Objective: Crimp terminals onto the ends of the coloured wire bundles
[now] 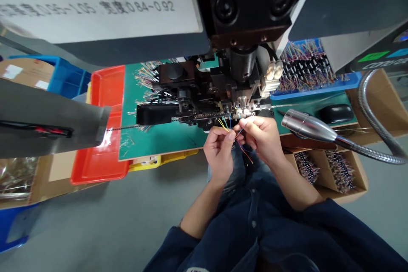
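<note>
Thin coloured wires [244, 151] in yellow, blue, orange and other colours fan out between my two hands. My left hand [220, 146] is closed, pinching the bundle between thumb and forefinger. Close beside it, my right hand [263, 138] is closed too, with thumb and forefinger on a wire end held up near the head of a crimping machine [244, 104]. The exact tip of that wire is too small to make out. A strip of metal terminals [207, 115] runs into the machine from the left.
Red trays [98, 165] lie at the left of the green bench top [159, 142]. A flexible metal lamp [307, 125] reaches in from the right, near a black mouse [336, 113]. Wire bundles fill a blue tray [318, 89] behind and a cardboard box [358, 178] below.
</note>
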The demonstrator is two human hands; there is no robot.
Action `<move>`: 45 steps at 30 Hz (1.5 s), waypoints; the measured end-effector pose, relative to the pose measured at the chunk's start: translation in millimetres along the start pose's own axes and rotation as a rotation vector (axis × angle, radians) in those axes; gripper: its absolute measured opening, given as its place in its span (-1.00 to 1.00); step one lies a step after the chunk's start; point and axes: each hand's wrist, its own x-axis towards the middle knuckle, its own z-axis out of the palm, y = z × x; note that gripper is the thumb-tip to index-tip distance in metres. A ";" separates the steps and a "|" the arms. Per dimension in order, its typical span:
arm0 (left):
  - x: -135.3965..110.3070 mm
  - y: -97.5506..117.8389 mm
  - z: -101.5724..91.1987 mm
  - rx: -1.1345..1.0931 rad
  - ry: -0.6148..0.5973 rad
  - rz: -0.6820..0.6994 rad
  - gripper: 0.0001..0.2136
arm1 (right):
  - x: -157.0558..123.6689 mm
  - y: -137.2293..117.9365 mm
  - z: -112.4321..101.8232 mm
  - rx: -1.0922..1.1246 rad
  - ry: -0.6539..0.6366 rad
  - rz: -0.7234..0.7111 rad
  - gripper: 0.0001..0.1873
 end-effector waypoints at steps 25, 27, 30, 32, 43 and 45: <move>3.0 -2.6 2.9 -0.034 -0.004 0.022 -0.73 | 2.0 -0.3 1.9 -0.036 0.025 -0.002 -0.56; 3.1 -2.4 3.1 -0.034 0.004 0.027 -0.74 | 1.6 -0.6 2.3 -0.041 0.030 0.002 -0.56; 3.3 -1.9 2.8 -0.027 0.016 0.024 -0.75 | 1.6 0.2 2.1 -0.070 0.043 0.008 -0.56; 3.0 -1.8 1.9 -0.025 0.018 0.022 -0.76 | 1.8 0.1 1.6 -0.096 0.050 0.008 -0.56; -3.0 -7.8 -3.1 0.001 -0.058 -0.040 -0.75 | -3.4 -4.2 2.1 -0.136 -0.013 -0.044 -0.70; -3.0 -6.9 -2.2 0.003 -0.054 -0.049 -0.72 | -2.9 -0.8 1.1 -0.098 -0.009 -0.032 -0.67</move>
